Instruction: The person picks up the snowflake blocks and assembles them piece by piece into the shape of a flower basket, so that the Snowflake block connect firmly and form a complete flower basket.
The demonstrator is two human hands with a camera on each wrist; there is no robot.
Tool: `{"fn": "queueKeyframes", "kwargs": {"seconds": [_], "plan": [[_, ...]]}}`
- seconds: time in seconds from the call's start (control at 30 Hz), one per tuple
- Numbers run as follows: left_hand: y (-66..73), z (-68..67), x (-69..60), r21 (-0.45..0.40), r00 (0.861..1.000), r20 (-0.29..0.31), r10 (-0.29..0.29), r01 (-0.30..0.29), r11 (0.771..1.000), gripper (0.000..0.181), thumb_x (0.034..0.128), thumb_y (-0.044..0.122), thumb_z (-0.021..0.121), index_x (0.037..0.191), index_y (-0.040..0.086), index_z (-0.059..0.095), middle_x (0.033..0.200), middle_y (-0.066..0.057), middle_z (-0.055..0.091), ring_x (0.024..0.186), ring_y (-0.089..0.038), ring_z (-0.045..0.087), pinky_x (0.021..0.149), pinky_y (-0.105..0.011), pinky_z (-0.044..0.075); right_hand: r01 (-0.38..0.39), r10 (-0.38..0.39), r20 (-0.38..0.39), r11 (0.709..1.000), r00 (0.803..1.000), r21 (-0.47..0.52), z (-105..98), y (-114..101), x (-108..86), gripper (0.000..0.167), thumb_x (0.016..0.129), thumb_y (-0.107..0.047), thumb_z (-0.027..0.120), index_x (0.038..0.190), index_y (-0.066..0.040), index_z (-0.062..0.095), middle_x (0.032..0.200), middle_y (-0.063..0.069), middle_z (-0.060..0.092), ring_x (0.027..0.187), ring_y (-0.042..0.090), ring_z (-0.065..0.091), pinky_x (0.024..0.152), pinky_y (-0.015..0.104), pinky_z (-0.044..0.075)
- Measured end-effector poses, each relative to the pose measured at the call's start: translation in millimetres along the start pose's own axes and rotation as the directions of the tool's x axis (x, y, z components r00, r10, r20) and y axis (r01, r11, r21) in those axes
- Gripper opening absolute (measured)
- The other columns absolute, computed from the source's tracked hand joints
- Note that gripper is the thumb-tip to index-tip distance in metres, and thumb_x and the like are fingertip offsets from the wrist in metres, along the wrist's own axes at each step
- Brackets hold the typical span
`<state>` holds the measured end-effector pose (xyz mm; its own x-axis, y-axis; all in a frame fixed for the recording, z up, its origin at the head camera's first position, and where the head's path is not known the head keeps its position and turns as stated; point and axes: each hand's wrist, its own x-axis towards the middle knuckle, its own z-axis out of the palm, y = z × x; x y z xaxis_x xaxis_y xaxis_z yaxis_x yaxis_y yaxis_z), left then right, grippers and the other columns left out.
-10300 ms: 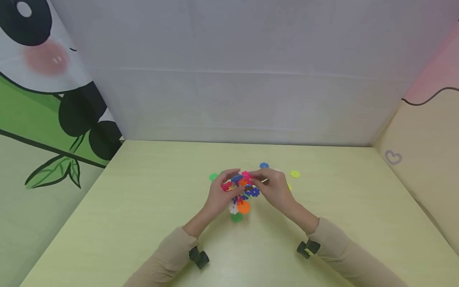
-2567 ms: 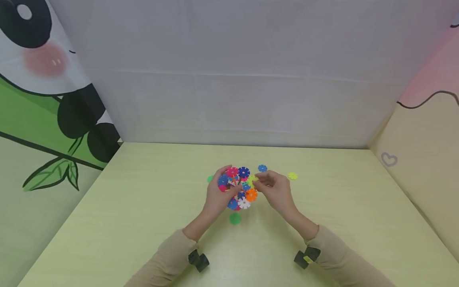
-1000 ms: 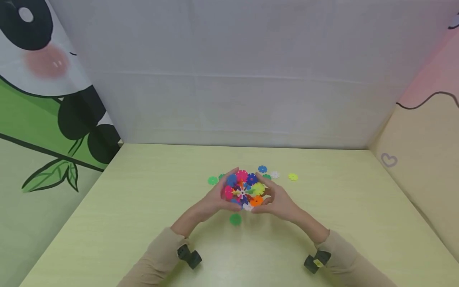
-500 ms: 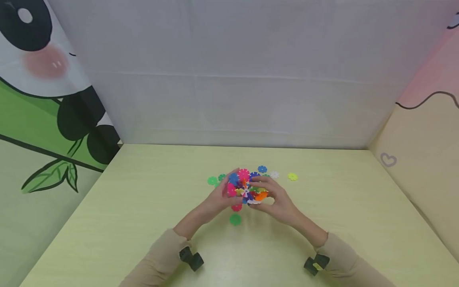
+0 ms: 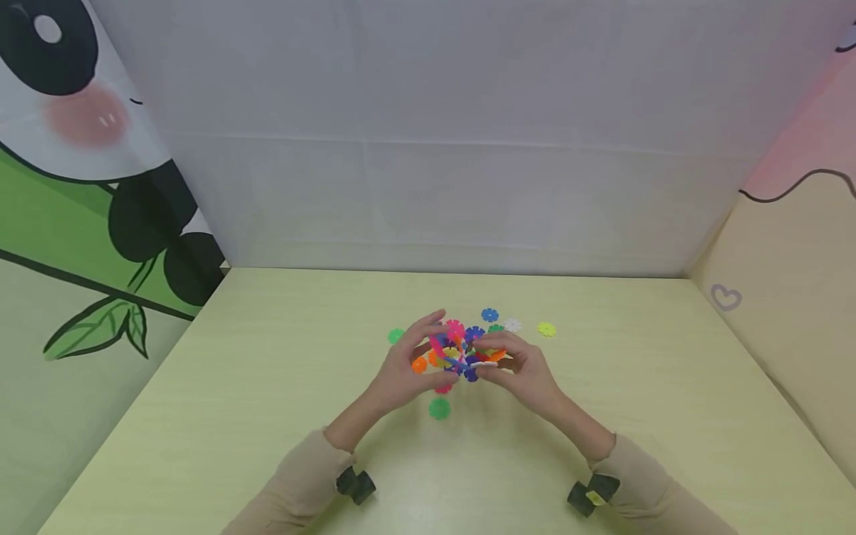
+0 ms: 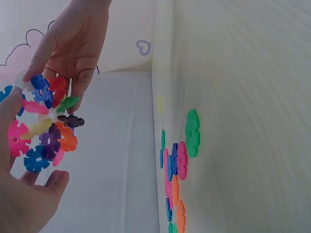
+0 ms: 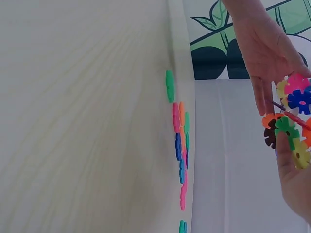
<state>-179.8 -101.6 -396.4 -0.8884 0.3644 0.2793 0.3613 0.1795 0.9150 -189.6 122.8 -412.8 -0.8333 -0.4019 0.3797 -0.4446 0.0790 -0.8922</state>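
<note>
A round cluster of interlocking snowflake discs (image 5: 460, 355), in pink, blue, orange, yellow, white and other colours, is held above the table between both hands. My left hand (image 5: 404, 369) holds its left side, fingers at the back and thumb in front. My right hand (image 5: 526, 373) grips the right side, its thumb near a white disc (image 5: 484, 364) seen edge-on. In the left wrist view the cluster (image 6: 46, 124) shows purple, orange and dark discs slotted together at angles. The right wrist view shows green and yellow discs of the cluster (image 7: 291, 128) by the right thumb.
Loose discs lie flat on the pale table (image 5: 267, 416): a green one (image 5: 439, 409) in front, another green one (image 5: 396, 336) at left, blue (image 5: 490, 315), white (image 5: 513, 325) and yellow (image 5: 547, 329) ones behind. More lie beneath the hands. A grey wall (image 5: 428, 200) rises behind.
My right hand earlier pinched a yellow disc at the cluster's right edge; then both hands cupped the cluster. Since then it has been turned, so its right-hand discs now show edge-on.
</note>
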Motion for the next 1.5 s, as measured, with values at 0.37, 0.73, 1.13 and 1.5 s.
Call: {"fn": "queueKeyframes", "kwargs": {"seconds": [0.37, 0.73, 1.13, 1.5], "plan": [[0.9, 4.4, -0.1, -0.027, 0.995, -0.102, -0.005, 0.003, 1.0, 0.022, 0.0822, -0.001, 0.075, 0.1, -0.004, 0.061, 0.128, -0.023, 0.06, 0.126, -0.039, 0.052, 0.105, -0.056, 0.048, 0.057, -0.053, 0.04, 0.992, 0.998, -0.116, -0.9, 1.0, -2.2, 0.056, 0.08, 0.003, 0.077, 0.13, 0.003, 0.054, 0.121, 0.024, 0.06, 0.104, -0.004, 0.06, 0.08, 0.025, 0.06], [3.0, 14.8, -3.9, 0.177, 0.999, -0.048, -0.017, 0.026, 0.984, 0.039, 0.0814, 0.011, 0.079, 0.118, 0.005, 0.066, 0.125, -0.013, 0.066, 0.119, -0.031, 0.058, 0.098, -0.05, 0.052, -0.201, 0.204, -0.025, 0.976, 0.979, 0.087, -5.9, -3.2, -0.5, 0.035, 0.088, 0.007, 0.064, 0.121, 0.014, 0.053, 0.102, -0.003, 0.062, 0.083, 0.001, 0.065, 0.072, 0.019, 0.059], [-0.4, 15.7, -2.7, 0.197, 0.996, -0.055, -0.066, 0.076, 0.978, 0.058, 0.0826, 0.015, 0.08, 0.134, 0.004, 0.055, 0.113, -0.013, 0.07, 0.098, -0.026, 0.066, 0.081, -0.034, 0.06, -0.107, 0.108, 0.023, 0.993, 0.994, -0.04, -6.0, -0.4, -5.4, 0.074, 0.083, 0.002, 0.074, 0.147, -0.001, 0.037, 0.125, 0.026, 0.05, 0.086, 0.003, 0.063, 0.074, 0.02, 0.059], [1.3, 15.8, -0.5, -0.004, 0.98, 0.049, -0.193, 0.193, 0.981, 0.078, 0.0876, 0.013, 0.074, 0.153, 0.018, 0.033, 0.142, -0.018, 0.051, 0.126, -0.036, 0.055, 0.086, -0.031, 0.06, -0.074, 0.078, 0.023, 0.984, 0.997, -0.16, -6.2, -0.3, -5.4, 0.071, 0.083, -0.003, 0.076, 0.146, -0.004, 0.043, 0.128, 0.023, 0.054, 0.076, 0.0, 0.057, 0.066, 0.018, 0.056]]}}
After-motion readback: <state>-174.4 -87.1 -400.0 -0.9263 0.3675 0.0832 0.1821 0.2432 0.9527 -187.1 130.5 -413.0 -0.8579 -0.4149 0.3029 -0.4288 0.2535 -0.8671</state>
